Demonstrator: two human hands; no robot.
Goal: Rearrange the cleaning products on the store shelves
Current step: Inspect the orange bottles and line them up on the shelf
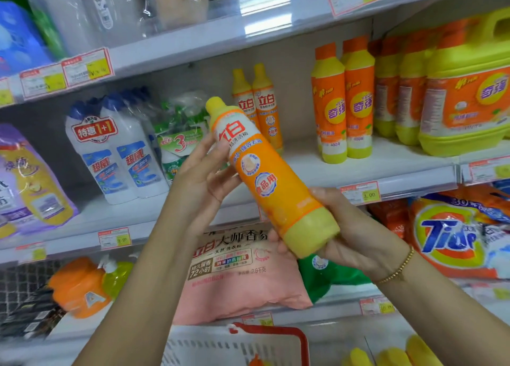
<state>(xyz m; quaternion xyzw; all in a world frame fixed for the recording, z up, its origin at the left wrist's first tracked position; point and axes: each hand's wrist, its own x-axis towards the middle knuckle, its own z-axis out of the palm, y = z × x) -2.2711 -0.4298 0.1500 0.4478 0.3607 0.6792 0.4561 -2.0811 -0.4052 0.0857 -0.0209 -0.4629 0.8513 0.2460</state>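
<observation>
I hold a yellow and orange dish soap bottle (pixel 271 180) tilted in front of the middle shelf (pixel 386 169), cap up and to the left. My left hand (pixel 204 178) grips its upper part from the left. My right hand (pixel 345 233) cups and grips its yellow base. Two matching bottles (pixel 259 103) stand upright at the back of the middle shelf, behind the held one.
Orange and yellow bottles (pixel 345 103) and a big yellow jug (pixel 466 89) stand on the right. White twin-pack bottles (pixel 118 150) and green packs (pixel 179 128) stand on the left. Pink (pixel 237 280) and Tide (pixel 452 238) bags lie below. A white basket with a red handle (pixel 276 335) sits at the bottom.
</observation>
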